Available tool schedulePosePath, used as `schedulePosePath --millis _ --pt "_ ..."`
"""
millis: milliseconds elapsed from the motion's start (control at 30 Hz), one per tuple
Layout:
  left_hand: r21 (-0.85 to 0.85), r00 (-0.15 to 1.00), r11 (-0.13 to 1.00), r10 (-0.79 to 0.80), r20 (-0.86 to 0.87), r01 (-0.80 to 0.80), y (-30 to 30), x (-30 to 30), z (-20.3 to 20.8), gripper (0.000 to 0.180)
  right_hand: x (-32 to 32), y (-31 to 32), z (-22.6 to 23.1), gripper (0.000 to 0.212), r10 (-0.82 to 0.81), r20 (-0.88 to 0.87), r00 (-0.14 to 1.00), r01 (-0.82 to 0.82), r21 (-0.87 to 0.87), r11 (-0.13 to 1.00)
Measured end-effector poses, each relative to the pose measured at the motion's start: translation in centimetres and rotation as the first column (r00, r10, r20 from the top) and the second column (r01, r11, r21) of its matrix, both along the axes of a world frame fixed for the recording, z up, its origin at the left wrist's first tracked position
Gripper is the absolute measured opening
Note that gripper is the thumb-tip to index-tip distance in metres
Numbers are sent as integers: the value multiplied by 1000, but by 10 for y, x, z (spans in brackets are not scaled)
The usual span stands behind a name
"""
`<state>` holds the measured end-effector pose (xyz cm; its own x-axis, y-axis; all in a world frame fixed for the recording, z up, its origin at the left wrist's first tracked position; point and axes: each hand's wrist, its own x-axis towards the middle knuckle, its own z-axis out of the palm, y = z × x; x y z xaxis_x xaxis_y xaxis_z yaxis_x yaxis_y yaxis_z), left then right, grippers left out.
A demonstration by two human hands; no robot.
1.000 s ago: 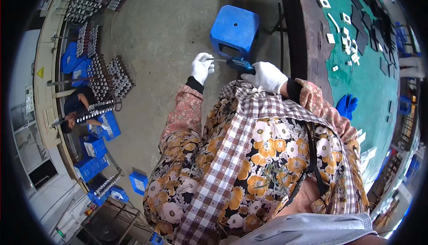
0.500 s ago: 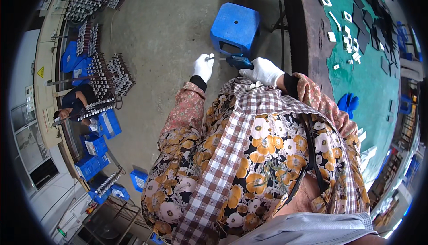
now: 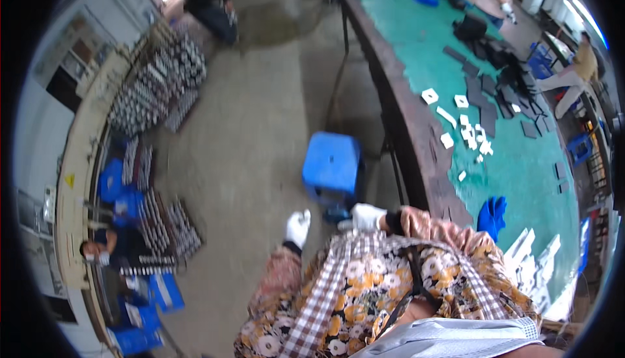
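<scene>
My right hand (image 3: 366, 217), in a white glove, grips a dark blue hand tool (image 3: 336, 213) in front of my waist. Blur hides the tool's exact kind; in the earlier picture a thin metal shaft runs from it towards my left hand. Also white-gloved, my left hand (image 3: 298, 228) is held level with it, a short way to the left. Its fingers are pinched together, and whatever is between them is too small to make out. Just beyond both hands stands a blue plastic stool (image 3: 332, 159) on the floor.
To the right, a green-topped table (image 3: 407, 39) bears black flat pieces (image 3: 482, 101), white blocks (image 3: 469, 133) and blue gloves (image 3: 492, 218). Racks of metal parts (image 3: 156, 84) and blue crates (image 3: 166, 291) line the left. One person (image 3: 114, 244) sits there; others are farther off.
My view has tilted up, so the hands, stool and table sit lower in the picture, and more of the far room shows. Both hands keep about the same pose around the tool.
</scene>
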<state>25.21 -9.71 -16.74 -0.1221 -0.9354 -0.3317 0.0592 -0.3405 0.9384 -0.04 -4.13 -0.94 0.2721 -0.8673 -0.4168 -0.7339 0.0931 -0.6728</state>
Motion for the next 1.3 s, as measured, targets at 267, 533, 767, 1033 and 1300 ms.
schedulePosePath --millis 267,533,767,1033,1300 --pt "-414 911 886 -22 413 210 0 -42 41 23 -21 -2 4 49 -27 34 999 24 78 997" --pt "-460 888 862 28 459 210 -8 -28 37 24 -20 -8 -13 50 -21 1 1000 21 46 999" --pt "-503 796 776 3 606 380 -12 -29 52 25 -23 0 6 53 -84 2 996 83 96 992" --pt "-652 857 672 51 514 351 -23 -36 52 27 -21 6 13 49 -136 -6 991 136 51 989" --pt "-611 754 659 99 649 439 -17 -26 73 18 -31 6 14 49 -213 0 977 213 10 977"
